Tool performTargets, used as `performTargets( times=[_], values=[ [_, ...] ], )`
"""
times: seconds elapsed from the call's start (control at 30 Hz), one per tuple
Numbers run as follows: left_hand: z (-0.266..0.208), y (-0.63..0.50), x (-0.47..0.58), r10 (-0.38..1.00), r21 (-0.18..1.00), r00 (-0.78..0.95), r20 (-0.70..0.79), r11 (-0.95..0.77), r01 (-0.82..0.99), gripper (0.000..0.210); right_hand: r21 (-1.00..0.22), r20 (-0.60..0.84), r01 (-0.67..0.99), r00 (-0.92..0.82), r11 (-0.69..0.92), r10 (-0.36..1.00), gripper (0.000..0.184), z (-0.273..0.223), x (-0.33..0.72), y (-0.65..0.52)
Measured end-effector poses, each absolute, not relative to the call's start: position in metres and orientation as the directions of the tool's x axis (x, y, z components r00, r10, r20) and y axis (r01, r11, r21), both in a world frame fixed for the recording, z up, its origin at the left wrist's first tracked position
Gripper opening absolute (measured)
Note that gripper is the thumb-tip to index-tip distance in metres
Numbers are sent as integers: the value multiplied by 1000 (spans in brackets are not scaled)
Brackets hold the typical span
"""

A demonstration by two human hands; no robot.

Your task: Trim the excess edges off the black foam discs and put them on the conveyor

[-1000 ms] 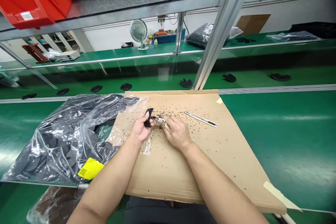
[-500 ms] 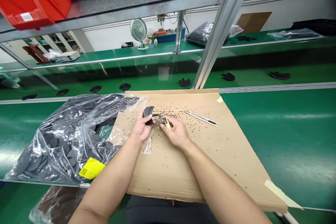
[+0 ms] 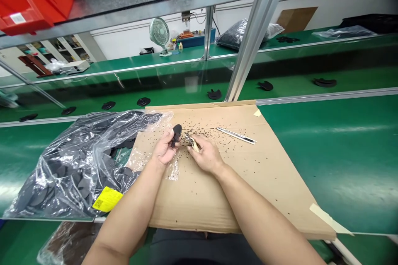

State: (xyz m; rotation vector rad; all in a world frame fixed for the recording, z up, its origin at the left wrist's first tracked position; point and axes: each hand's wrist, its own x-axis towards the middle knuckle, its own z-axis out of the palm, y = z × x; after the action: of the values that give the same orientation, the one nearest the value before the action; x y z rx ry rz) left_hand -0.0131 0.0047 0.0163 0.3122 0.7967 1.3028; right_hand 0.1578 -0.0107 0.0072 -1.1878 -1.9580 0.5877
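Observation:
Between the thumb and fingers of my left hand (image 3: 164, 148) is a black curved plastic part (image 3: 176, 133), tilted up above the cardboard. My right hand (image 3: 205, 154) is closed around a pair of nippers (image 3: 193, 143) with pale handles. Their metal jaws point up and left, close to the black part but apart from it. Small black scraps lie scattered on the cardboard sheet (image 3: 217, 198) under and around both hands. To the right of my right hand lies a utility knife (image 3: 236, 136) with a whitish body.
On the left a clear plastic bag (image 3: 71, 161) holds many black parts and bears a yellow label (image 3: 107, 199). Several black parts lie spaced along the green conveyor belt (image 3: 183, 91). A slanted metal post (image 3: 248, 45) rises behind the cardboard; a red bin (image 3: 34, 4) sits upper left.
My left hand has turned the black part, so a smoother, rounded face now shows. The nippers have come slightly away from it. The whole view has shifted a little.

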Motion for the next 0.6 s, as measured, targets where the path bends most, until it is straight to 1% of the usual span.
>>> performTargets(
  times=[0.1,0.17,0.33,0.47,0.6],
  values=[
    [16,4,-14,924,567,105,-367,312,-762,14,-677,347,564,-322,473,881,34,7,158,-11],
    [17,3,-14,927,562,144,-346,328,-759,14,-645,340,582,-362,495,868,33,6,158,-11],
    [20,-1,-13,925,606,208,-319,368,-705,17,-584,310,615,-433,529,846,32,4,156,-13],
    [21,-3,-12,924,646,230,-306,379,-663,20,-566,273,637,-455,524,848,34,7,156,-16],
    [20,-3,-13,924,659,241,-296,380,-649,21,-543,215,669,-473,507,855,33,13,156,-18]
  ],
)
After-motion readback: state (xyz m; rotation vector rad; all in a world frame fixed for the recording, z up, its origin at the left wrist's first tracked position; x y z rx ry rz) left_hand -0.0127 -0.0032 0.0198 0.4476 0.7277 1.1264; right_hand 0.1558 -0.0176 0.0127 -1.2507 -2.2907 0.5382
